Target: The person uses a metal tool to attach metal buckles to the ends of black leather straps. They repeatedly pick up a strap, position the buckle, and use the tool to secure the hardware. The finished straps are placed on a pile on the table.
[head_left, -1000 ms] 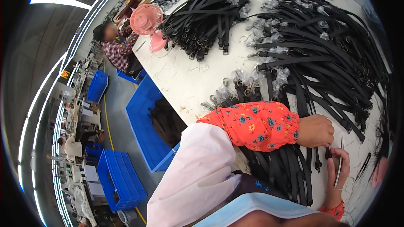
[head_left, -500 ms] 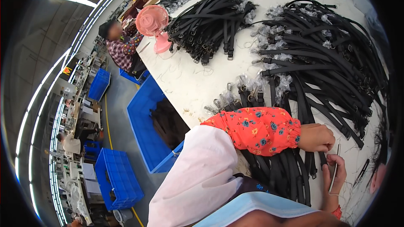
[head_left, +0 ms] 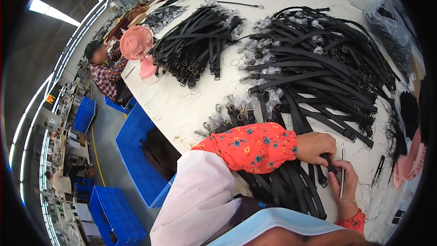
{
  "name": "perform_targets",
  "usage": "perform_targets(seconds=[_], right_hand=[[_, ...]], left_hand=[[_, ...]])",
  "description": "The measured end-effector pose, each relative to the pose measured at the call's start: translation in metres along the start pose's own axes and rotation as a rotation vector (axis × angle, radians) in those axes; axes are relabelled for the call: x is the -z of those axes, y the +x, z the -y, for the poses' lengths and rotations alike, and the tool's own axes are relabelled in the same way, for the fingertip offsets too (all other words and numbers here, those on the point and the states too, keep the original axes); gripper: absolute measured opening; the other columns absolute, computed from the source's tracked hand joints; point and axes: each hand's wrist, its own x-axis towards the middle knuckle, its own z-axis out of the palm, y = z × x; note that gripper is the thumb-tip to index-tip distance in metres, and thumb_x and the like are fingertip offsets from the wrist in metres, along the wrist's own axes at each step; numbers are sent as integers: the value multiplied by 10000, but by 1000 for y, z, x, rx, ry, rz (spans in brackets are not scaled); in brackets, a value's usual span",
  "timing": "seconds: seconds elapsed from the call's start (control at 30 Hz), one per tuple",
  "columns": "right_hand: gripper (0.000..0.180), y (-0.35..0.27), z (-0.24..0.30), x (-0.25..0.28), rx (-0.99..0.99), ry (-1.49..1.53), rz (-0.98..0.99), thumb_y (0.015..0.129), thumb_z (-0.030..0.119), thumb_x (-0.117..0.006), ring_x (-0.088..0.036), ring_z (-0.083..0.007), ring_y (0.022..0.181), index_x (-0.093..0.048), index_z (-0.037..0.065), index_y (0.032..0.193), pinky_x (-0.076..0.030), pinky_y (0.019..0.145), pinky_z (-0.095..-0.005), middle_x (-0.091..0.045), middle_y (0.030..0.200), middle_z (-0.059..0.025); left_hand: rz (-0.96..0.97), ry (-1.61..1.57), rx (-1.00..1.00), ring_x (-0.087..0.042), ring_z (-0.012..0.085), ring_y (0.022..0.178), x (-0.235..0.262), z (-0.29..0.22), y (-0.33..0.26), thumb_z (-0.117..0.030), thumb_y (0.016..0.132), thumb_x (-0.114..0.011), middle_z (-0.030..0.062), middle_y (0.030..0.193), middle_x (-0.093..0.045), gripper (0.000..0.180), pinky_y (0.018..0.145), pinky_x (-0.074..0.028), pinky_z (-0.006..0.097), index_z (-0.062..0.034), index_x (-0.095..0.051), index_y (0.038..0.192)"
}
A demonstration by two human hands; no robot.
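My left hand [head_left: 317,148] reaches across from the red flowered sleeve, its fingers closed on the end of a black strap [head_left: 328,162]. Close beside it, my right hand [head_left: 348,183] is curled at the same strap end. A thin metal rod [head_left: 342,173] with a bent wire tail lies along the right hand's fingers, held there. Under my left forearm runs a bundle of black buckled straps [head_left: 291,189]. A larger heap of black straps [head_left: 318,66], many buckles wrapped in clear plastic, spreads just beyond my hands.
Another strap pile [head_left: 195,41] lies farther left, by a pink fan [head_left: 138,50]. A blue bin [head_left: 136,155] with dark pieces stands against the table's left edge. To the right are a slim black tool [head_left: 378,171] and a pink plastic object [head_left: 409,161]. A seated person [head_left: 104,70] is at far left.
The view has swung right, so the table's things sit farther left. The strap end between my hands now shows, and the pink object at right has come more into view.
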Motion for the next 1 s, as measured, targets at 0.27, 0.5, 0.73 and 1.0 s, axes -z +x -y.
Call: perform_targets(seconds=[0.27,0.5,0.73,1.0], right_hand=[[338,2,5,-1,-34,20,2,788,-7,-732,-628,-241,838,-609,44,1099,-510,792,-329,-649,975,-119],[376,-2,1,0,-4,7,13,781,-21,-721,-606,-248,837,-588,28,1129,-492,801,-330,-634,970,-127],[378,-1,2,-4,10,-21,0,777,-22,-717,-594,-244,829,-585,30,1127,-490,795,-334,-632,982,-125],[331,-1,0,-4,-8,-55,-17,784,-24,-696,-601,-234,768,-596,31,1096,-499,745,-327,-626,934,-118]], left_hand=[[-1,5,5,-590,314,1029,2,-2,-4,-218,801,-791,95,998,-620,253,868,-492,429,-74,-665,966],[-4,21,-20,-595,312,1041,-2,0,-3,-233,799,-794,92,1010,-624,250,867,-500,433,-87,-673,962],[-12,28,-39,-595,314,1041,-3,4,-3,-235,795,-799,90,1013,-623,256,859,-504,438,-91,-676,968],[-5,99,-23,-608,306,1035,5,-2,-3,-197,790,-804,73,982,-642,195,844,-517,429,-99,-699,921]])
